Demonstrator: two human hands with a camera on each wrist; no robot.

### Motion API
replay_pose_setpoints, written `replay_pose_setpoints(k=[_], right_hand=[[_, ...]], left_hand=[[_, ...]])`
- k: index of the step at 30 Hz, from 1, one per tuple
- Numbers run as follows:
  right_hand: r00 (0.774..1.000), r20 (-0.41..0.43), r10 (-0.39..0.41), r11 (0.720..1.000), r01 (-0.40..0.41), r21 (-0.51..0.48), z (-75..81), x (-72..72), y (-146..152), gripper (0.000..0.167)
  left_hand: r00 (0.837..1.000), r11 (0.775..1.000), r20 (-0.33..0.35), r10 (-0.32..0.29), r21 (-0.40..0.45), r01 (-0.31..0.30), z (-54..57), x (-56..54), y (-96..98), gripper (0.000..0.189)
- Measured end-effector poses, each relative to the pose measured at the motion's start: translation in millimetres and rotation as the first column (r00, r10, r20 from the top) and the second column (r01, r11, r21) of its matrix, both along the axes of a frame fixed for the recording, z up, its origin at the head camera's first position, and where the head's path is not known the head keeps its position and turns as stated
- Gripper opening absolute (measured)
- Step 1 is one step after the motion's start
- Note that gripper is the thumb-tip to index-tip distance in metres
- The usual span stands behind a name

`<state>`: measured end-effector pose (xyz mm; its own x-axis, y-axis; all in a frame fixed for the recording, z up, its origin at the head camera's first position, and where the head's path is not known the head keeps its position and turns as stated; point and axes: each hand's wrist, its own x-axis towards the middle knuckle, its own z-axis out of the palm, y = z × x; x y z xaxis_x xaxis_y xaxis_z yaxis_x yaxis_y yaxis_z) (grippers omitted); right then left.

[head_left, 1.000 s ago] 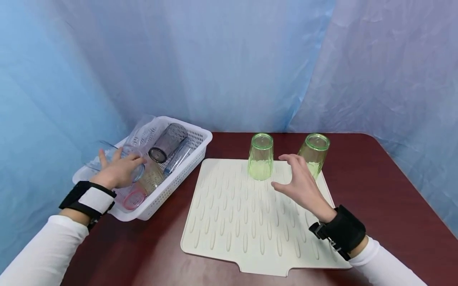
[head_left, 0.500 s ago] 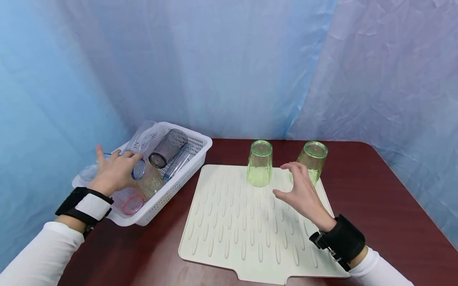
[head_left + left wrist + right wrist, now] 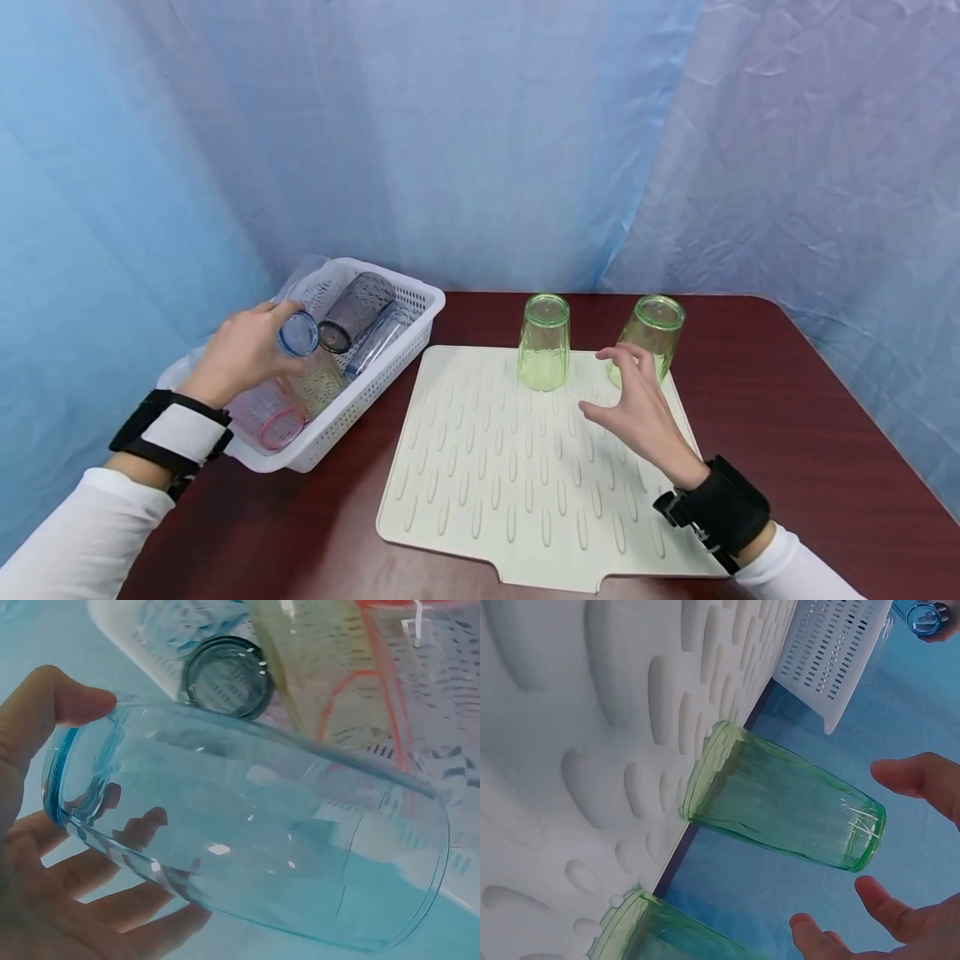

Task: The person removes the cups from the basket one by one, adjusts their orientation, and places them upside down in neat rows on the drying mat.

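Note:
My left hand (image 3: 243,354) grips a clear blue drinking glass (image 3: 298,335) over the basket. In the left wrist view, thumb and fingers hold this blue glass (image 3: 247,825) around its thick-based end, and its mouth points away. Two green glasses, a left one (image 3: 544,354) and a right one (image 3: 658,329), stand mouth down along the far edge of the cream draining mat (image 3: 510,467). My right hand (image 3: 641,417) hovers above the mat, thumb and fingers spread in a loose curve with nothing between them. In the right wrist view, a green glass (image 3: 780,799) stands just beyond the fingertips.
A white perforated basket (image 3: 360,379) stands at left. In it lie a grey glass (image 3: 360,304), a bluish glass (image 3: 375,342), a yellowish glass (image 3: 318,383) and a pink-rimmed glass (image 3: 282,427). Table (image 3: 810,433) surrounds the mat; a blue curtain (image 3: 487,150) hangs behind.
My left hand has closed its fingers around the blue glass and tilted it, its base now turned toward the mat. My right hand has barely shifted.

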<state>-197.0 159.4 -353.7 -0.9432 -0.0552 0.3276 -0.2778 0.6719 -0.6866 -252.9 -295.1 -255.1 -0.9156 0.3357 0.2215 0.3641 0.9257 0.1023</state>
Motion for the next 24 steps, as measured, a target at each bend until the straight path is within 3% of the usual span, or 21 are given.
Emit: replay_pose_setpoints(k=[5,17,24], right_hand=[[1.0,0.006,-0.012,1.0,0.012,0.003,-1.5,3.1,4,0.06],[0.999,0.011,-0.03,1.0,0.03,-0.009,-5.8,11.1,12,0.06],[1.0,-0.003,-0.026,1.0,0.026,-0.018,-10.4,16.5,17,0.061]], left_hand=[[0.999,0.999,0.03,-0.013,0.041,0.011,7.0,4.8,5.9,0.081],[0.993,0.99,-0.037,-0.112,0.082,0.115,26.3,13.7,26.4,0.072],[0.986,0.982,-0.035,-0.165,0.088,0.167,45.5,20.7,49.1,0.07]])
